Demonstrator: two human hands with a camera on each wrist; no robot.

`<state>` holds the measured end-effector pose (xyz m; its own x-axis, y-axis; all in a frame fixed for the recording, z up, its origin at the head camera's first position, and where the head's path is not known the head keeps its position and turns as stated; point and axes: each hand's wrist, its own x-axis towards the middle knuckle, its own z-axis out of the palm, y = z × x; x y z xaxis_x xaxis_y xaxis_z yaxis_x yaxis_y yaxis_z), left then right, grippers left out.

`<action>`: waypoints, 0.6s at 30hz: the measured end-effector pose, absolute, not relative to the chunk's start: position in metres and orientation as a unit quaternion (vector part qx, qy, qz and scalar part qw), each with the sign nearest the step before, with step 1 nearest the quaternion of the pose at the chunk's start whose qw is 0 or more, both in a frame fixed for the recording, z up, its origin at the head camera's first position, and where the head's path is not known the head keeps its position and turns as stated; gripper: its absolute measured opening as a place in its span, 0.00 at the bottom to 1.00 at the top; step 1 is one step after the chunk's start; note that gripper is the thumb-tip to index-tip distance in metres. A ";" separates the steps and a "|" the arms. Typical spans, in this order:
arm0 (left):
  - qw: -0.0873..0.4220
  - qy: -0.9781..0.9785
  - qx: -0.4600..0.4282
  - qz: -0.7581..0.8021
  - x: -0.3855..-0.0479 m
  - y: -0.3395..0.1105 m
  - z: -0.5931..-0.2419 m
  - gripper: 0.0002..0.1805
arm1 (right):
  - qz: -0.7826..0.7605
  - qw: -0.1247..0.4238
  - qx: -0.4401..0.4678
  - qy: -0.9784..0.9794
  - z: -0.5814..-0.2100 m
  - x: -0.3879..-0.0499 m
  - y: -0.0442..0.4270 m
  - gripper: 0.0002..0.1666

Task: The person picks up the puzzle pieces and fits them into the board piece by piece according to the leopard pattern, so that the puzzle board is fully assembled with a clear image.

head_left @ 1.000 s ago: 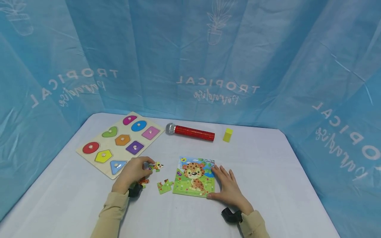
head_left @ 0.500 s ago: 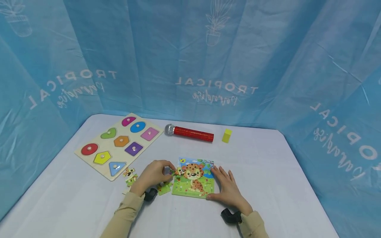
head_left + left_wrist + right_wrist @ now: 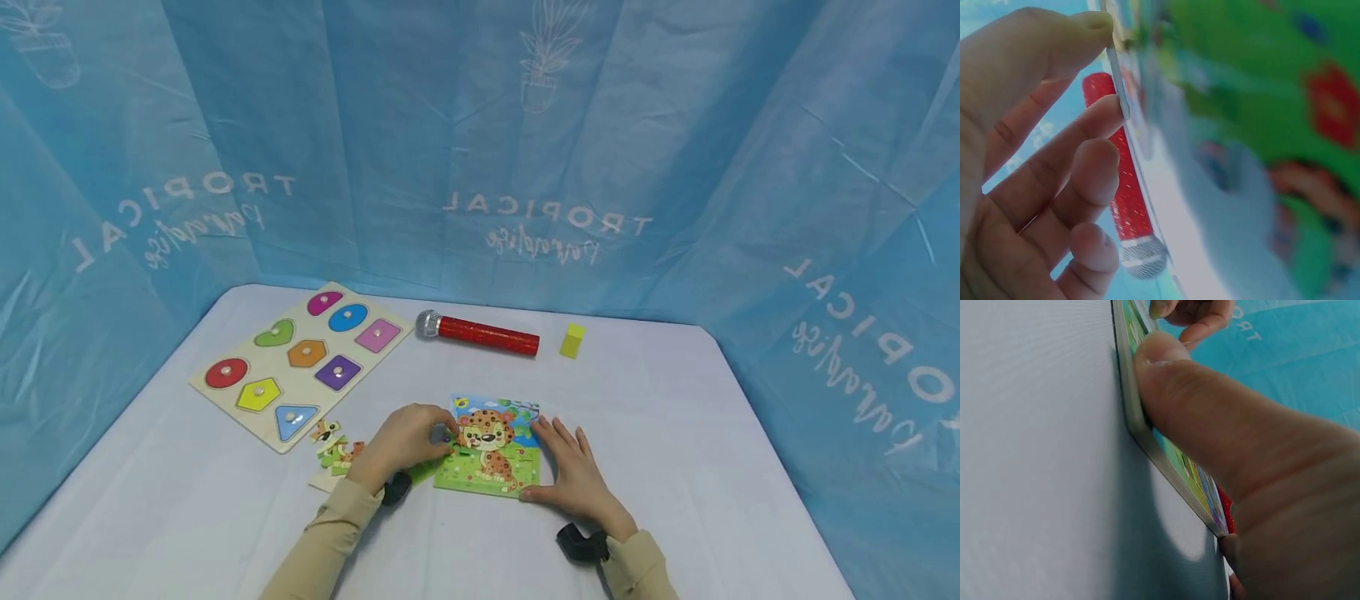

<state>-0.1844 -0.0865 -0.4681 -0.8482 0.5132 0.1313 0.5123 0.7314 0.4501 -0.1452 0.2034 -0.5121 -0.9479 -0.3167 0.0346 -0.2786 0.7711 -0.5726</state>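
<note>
In the head view my left hand pinches a small jigsaw piece at the left side of the leopard puzzle board. The left wrist view catches that jigsaw piece edge-on between thumb and fingertips; whether it lies in the board I cannot tell. At the board's right side, my right hand rests with fingers spread. Its thumb presses on the near right corner, and a fingertip touches the edge farther up. Several loose jigsaw pieces lie left of my left wrist, partly hidden by it.
A wooden shape board with coloured knobbed shapes lies at the left. Behind the puzzle are a red toy microphone and a yellow block. Blue curtains enclose the white table.
My left hand has carried a jigsaw piece rightward from the loose pieces to the puzzle board's left side. My right hand stays in place on the board.
</note>
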 end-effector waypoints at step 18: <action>-0.048 0.940 0.297 0.160 -0.184 -0.071 -0.469 0.11 | -0.299 0.035 -0.156 0.941 -0.511 -0.144 0.202 0.62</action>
